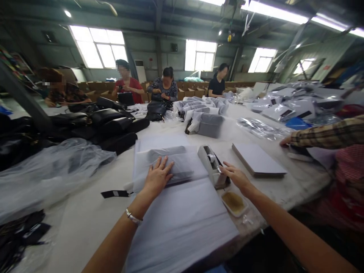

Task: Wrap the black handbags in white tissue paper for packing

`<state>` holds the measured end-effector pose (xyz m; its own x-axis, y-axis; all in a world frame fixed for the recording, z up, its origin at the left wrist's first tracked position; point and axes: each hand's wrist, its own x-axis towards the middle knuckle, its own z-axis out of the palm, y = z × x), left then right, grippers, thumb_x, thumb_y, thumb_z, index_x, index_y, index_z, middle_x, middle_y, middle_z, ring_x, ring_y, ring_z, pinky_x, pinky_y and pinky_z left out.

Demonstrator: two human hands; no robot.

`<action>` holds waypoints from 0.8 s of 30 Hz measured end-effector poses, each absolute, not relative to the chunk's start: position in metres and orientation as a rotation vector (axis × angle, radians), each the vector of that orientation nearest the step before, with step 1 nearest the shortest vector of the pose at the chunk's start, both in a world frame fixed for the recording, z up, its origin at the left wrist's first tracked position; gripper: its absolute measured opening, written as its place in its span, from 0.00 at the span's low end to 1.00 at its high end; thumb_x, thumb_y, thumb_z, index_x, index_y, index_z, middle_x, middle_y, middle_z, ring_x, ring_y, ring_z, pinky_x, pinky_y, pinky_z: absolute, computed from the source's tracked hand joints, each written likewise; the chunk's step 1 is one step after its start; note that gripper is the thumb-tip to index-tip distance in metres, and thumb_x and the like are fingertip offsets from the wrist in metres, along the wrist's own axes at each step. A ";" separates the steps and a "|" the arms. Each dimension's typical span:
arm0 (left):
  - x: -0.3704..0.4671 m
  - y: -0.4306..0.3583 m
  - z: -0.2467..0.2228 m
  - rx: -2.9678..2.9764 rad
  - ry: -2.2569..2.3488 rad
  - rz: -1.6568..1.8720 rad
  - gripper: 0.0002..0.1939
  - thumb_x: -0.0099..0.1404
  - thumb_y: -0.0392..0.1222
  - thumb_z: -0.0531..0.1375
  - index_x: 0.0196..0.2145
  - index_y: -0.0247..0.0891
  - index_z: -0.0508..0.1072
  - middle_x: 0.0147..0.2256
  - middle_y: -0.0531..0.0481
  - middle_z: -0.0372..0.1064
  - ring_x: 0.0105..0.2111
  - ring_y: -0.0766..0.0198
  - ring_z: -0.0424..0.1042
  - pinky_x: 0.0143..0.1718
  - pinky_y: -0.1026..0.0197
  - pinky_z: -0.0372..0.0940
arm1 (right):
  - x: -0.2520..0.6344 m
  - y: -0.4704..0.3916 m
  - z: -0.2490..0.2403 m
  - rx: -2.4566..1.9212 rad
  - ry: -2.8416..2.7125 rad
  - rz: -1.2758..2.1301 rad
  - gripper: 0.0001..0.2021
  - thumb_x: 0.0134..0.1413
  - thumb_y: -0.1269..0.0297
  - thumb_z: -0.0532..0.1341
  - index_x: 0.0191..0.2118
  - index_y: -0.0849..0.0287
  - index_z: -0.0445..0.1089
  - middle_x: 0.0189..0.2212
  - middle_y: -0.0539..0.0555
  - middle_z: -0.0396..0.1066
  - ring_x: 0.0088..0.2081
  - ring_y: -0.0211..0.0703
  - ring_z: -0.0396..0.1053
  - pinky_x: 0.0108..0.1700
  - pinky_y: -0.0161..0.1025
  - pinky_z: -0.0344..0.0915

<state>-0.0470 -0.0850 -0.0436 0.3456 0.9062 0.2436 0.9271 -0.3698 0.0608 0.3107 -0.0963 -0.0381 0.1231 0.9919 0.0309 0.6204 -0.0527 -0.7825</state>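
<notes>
My left hand (pixel 159 176) lies flat with fingers spread on a bag wrapped in thin white paper (pixel 182 163). The dark shape of the bag shows through the paper. A black tag (pixel 115 193) sticks out to the left of the wrapping. Beneath it is a stack of white tissue sheets (pixel 182 223) that reaches toward me. My right hand (pixel 236 177) is at the near end of a tape dispenser (pixel 212 167), fingers stretched out toward its cutting edge. Whether tape is between the fingertips is too small to make out.
A shallow dish (pixel 234 203) sits below the dispenser; a stack of white boards (pixel 258 159) lies to the right. Black bags (pixel 113 121) and clear plastic (pixel 57 167) cover the left. Wrapped bags (pixel 209 123) stand ahead. A co-worker's plaid sleeve (pixel 327 132) reaches in from the right.
</notes>
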 end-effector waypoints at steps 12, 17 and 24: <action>-0.047 -0.089 -0.041 -2.515 -1.717 -0.383 0.26 0.70 0.48 0.56 0.64 0.47 0.61 0.69 0.46 0.48 0.68 0.44 0.45 0.61 0.40 0.56 | 0.285 -0.155 -0.024 -1.448 -1.126 0.790 0.18 0.47 0.48 0.69 0.38 0.55 0.80 0.56 0.57 0.71 0.57 0.54 0.67 0.59 0.47 0.64; -0.046 -0.091 -0.038 -2.512 -1.732 -0.355 0.26 0.69 0.46 0.56 0.64 0.46 0.61 0.69 0.46 0.48 0.68 0.44 0.45 0.60 0.39 0.57 | 0.296 -0.172 -0.036 -1.537 -0.934 1.051 0.23 0.39 0.46 0.72 0.38 0.58 0.80 0.37 0.58 0.79 0.40 0.50 0.75 0.41 0.42 0.73; -0.046 -0.090 -0.041 -2.498 -1.726 -0.363 0.26 0.70 0.46 0.56 0.64 0.47 0.61 0.69 0.46 0.46 0.68 0.44 0.45 0.61 0.39 0.56 | 0.320 -0.155 -0.043 -1.704 -1.344 0.945 0.19 0.48 0.45 0.65 0.32 0.59 0.78 0.26 0.54 0.77 0.24 0.41 0.71 0.28 0.38 0.68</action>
<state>-0.0463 -0.0896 -0.0409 0.3356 0.9107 0.2409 0.9306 -0.3602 0.0653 0.3203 -0.1545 -0.0429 0.1735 0.9802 -0.0958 0.4218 -0.1619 -0.8921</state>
